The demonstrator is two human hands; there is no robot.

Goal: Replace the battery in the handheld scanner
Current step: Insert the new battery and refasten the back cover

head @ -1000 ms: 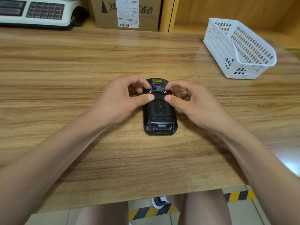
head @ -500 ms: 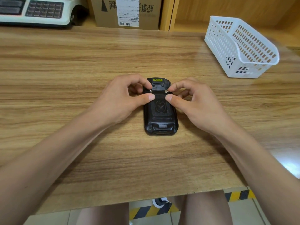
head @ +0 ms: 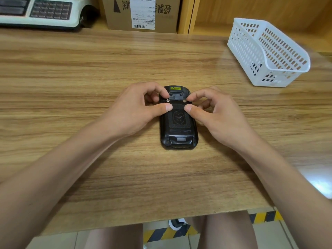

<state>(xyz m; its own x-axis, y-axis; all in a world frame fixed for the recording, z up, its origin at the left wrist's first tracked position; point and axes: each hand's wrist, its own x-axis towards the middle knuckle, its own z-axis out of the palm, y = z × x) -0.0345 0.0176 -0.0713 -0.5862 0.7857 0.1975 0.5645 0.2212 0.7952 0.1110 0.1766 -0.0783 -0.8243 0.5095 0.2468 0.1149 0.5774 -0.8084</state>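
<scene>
Cover latches engaged; scanner [head: 179, 121] unmoved since a second ago.
Left hand [head: 136, 110] and right hand [head: 217, 114] keep pinching the two latch screws, fingers curled; cover still shut.

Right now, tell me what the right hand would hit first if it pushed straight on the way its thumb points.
The right hand points its thumb left across the scanner. Going straight on, it would likely meet the left hand thumb first, tip to tip over the back cover.

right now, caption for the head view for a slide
Both hands pinch the two metal fasteners on the face-down scanner.
</scene>
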